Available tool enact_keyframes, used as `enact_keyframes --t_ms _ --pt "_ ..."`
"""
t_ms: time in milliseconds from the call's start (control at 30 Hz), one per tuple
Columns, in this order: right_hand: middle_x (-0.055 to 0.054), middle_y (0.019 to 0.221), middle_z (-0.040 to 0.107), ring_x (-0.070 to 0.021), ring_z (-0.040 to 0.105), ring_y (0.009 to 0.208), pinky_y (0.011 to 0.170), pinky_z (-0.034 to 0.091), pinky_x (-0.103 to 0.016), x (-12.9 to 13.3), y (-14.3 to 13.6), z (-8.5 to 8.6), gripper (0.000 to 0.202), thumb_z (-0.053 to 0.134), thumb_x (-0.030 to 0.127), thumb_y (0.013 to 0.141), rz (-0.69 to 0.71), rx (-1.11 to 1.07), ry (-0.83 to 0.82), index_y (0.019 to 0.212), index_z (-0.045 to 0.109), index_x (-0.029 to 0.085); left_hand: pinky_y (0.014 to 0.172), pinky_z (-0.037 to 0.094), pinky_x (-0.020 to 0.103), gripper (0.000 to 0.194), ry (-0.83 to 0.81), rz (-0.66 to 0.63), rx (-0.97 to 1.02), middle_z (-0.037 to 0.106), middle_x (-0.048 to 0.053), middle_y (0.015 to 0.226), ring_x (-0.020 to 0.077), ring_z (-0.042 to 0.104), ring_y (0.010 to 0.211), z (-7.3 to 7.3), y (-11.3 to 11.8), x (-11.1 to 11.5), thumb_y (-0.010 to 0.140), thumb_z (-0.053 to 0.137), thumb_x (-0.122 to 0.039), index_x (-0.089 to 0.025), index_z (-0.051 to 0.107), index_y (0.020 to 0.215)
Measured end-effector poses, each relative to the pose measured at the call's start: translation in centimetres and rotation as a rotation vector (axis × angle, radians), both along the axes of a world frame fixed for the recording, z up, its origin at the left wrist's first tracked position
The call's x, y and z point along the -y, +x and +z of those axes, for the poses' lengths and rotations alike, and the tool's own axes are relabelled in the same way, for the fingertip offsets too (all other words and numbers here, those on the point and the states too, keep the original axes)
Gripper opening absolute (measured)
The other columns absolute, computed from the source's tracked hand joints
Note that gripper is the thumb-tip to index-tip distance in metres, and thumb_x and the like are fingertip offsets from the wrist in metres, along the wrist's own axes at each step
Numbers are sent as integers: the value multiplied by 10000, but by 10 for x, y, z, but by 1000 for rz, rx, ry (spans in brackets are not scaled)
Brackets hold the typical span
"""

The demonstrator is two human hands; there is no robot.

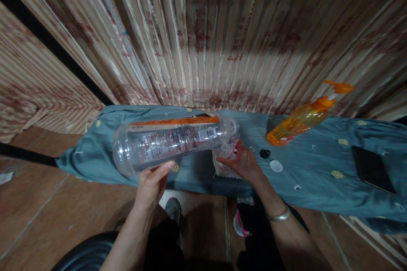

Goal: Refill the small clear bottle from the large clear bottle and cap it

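My left hand (154,184) grips a large clear plastic bottle (171,142) from below, near its base. The bottle lies almost level in the air, its neck pointing right; it has an orange-edged label with print and a barcode. My right hand (243,163) is closed around a small clear container with some pink on it (231,149), right at the bottle's mouth. Whether the two touch I cannot make out. Below that hand, a whitish cloth or pouch with a frilled edge (229,171) is partly hidden. Liquid is not visible in the large bottle.
An orange pump bottle (302,120) stands on the narrow table with a blue-green cloth (305,165). A small black cap (265,153), a white round lid (276,166) and a black phone (373,169) lie to the right. Behind hangs a striped curtain (206,42).
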State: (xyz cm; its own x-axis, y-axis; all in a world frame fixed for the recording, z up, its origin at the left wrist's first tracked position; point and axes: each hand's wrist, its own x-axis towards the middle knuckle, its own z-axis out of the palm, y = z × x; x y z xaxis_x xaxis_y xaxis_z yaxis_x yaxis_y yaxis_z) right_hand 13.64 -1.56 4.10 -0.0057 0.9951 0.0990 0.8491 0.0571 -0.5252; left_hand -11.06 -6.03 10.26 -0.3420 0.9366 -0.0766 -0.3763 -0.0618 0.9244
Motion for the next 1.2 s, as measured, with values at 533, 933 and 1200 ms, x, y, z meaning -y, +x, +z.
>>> enact_keyframes --t_ms 533,933,1200 --pt "-136 911 728 -340 722 895 774 549 -405 2 -1 4 556 767 501 721 9 -33 -41 1070 489 171 842 562 378 476 -24 -13 -19 751 53 822 269 707 866 0 -1 2 438 885 -314 -219 769 890" --pt "-90 885 725 -320 727 852 762 577 -444 2 0 -4 556 771 480 700 3 -79 21 1102 484 225 838 550 360 451 -73 5 -19 729 30 706 232 697 777 0 -2 3 405 892 -328 -210 771 823" --pt "-129 937 726 -331 718 901 803 571 -478 2 -1 -4 577 771 482 707 7 -107 -11 1110 459 210 845 543 373 289 -118 -15 -27 727 53 683 233 689 770 1 -1 4 410 878 -357 -200 742 611"
